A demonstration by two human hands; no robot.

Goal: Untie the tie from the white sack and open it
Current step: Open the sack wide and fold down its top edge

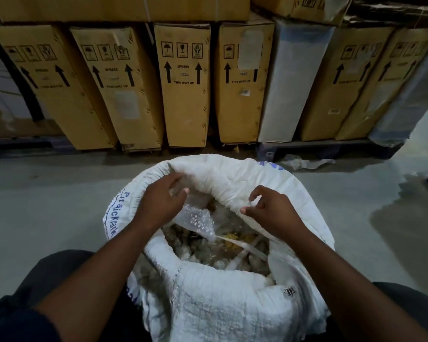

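While my left hand [162, 203] pinched a fold of the clear bubble-wrap liner [195, 219] just inside the sack's left rim, my right hand [269, 211] had thumb and forefinger pressed together on the woven cloth of the right rim, the other fingers curled above it. Both hands were closed on material, neither spread. The white sack [220, 304] stood upright on the grey floor [47, 206] between my knees, its mouth already wide and facing up at me, its rim rolled outward all round. I judged the tie to be off; a pale flat strip [240, 245] lay across the contents near the right wall, though I could not tell whether that was the tie itself. Small wrapped pieces filled the sack below the liner. What the next pull turned on was this: the liner's bunched neck ran from the left hand down and right toward the sack's centre, nearer the left hand, so parting it meant drawing left and outward. Cardboard cartons [185, 85] stood on pallets beyond the far rim.
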